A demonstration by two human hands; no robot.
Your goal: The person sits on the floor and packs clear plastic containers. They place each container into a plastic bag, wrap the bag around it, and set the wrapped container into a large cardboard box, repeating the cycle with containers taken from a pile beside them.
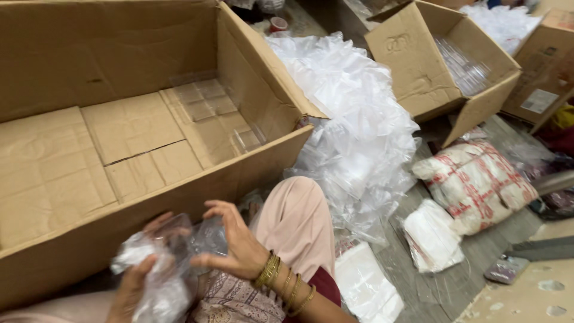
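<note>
Right now the biggest thing I see is the open cardboard box (119,143), lying ahead of me on the floor (442,287), with a few clear plastic trays (209,104) resting flat at its far right end. Beside it to the right sits a heap of clear plastic bags (353,119), then a smaller open box (439,66) with more clear trays inside, and near that a printed sack (478,182). Down at my lap, my right hand (236,245), bangles (284,284) on its wrist, has its fingers (218,209) curled around a small clear plastic container (206,236), clamped on it. My left hand (134,281) grips a crumpled plastic bag (158,281), touching the container, just in front of the big box's near wall
</note>
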